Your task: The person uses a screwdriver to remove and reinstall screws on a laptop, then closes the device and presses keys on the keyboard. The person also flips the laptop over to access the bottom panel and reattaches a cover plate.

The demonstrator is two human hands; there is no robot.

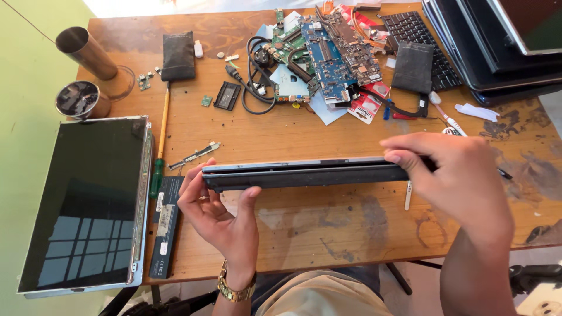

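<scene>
I hold a closed grey laptop (304, 174) edge-on above the wooden table (328, 228), its long side facing me. My left hand (219, 213) grips its left end from below, thumb and fingers around the corner; a gold watch is on that wrist. My right hand (459, 175) clasps the right end from above, fingers curled over the edge. The laptop's far side is hidden from view.
A bare display panel (88, 202) lies at the left, a dark battery (165, 225) and a green-handled screwdriver (159, 146) beside it. Circuit boards (331, 55), black cables (254, 76), dark pouches and a keyboard (418, 44) crowd the back. Stacked laptops (497, 47) sit far right; two metal cups (82, 76) far left.
</scene>
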